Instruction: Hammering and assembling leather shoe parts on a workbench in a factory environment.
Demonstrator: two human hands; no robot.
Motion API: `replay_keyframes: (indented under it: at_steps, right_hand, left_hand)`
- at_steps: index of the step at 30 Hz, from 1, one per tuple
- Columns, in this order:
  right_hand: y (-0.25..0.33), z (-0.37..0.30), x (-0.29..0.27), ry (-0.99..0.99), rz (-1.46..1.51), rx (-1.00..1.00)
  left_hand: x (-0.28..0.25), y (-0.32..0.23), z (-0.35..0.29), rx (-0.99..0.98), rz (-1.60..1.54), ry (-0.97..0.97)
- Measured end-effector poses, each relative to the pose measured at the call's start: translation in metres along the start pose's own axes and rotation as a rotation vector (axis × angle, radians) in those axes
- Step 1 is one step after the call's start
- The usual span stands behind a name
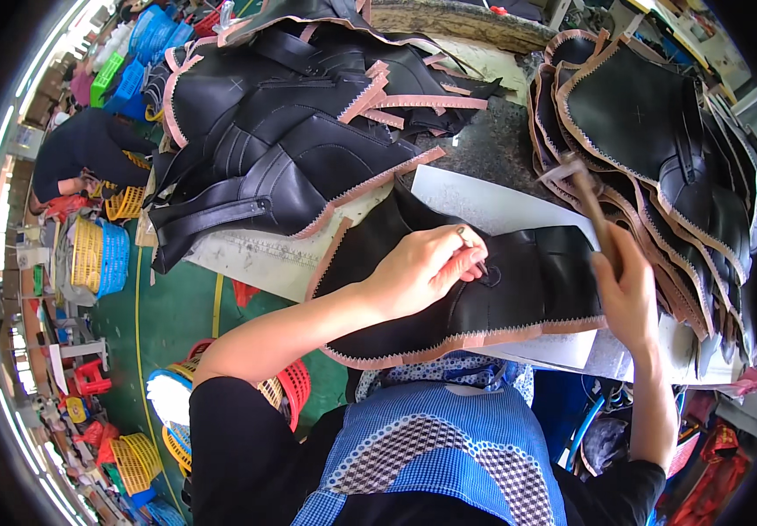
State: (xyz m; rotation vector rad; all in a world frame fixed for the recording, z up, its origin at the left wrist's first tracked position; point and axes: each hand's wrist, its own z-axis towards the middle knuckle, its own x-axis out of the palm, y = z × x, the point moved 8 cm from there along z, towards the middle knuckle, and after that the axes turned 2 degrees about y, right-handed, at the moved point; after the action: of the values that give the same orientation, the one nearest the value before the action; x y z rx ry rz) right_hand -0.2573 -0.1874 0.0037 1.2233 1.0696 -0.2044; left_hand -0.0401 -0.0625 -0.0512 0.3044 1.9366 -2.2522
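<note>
A black leather shoe upper (519, 294) with a pink zigzag-stitched edge lies across the table before me. My left hand (427, 272) rests over its middle, the thumb and fingers pinched together. What they pinch is hidden; a small dark loop (490, 276) shows on the leather beside the fingertips. To the right, my right hand (628, 285) is wrapped around the handle of a hammer (593, 206). The hammer is raised, with its head blurred and pointing away from me, near the stack on the right.
A loose heap of black leather uppers (282, 114) covers the far left of the table. Similar pieces form a tall stack (633, 114) at right. White sheets (492, 197) lie beneath my work. Baskets (89, 254) and a crouching person (89, 158) are on the left.
</note>
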Motion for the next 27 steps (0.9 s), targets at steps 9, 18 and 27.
replay_keyframes:
  at_steps: [9,18,27]
  right_hand:
    - [-0.026,-0.081,-0.002,-0.014,0.305,0.155]
    - [0.04,-0.087,-0.049,-0.275,0.436,-0.253]
    - [0.018,-0.081,0.002,-0.004,0.117,-0.154]
  left_hand:
    - [-0.001,0.016,0.004,-0.126,-0.227,0.025]
    - [0.008,-0.024,-0.001,0.25,0.503,0.003]
    - [-0.002,0.007,0.008,-0.143,0.176,-0.045]
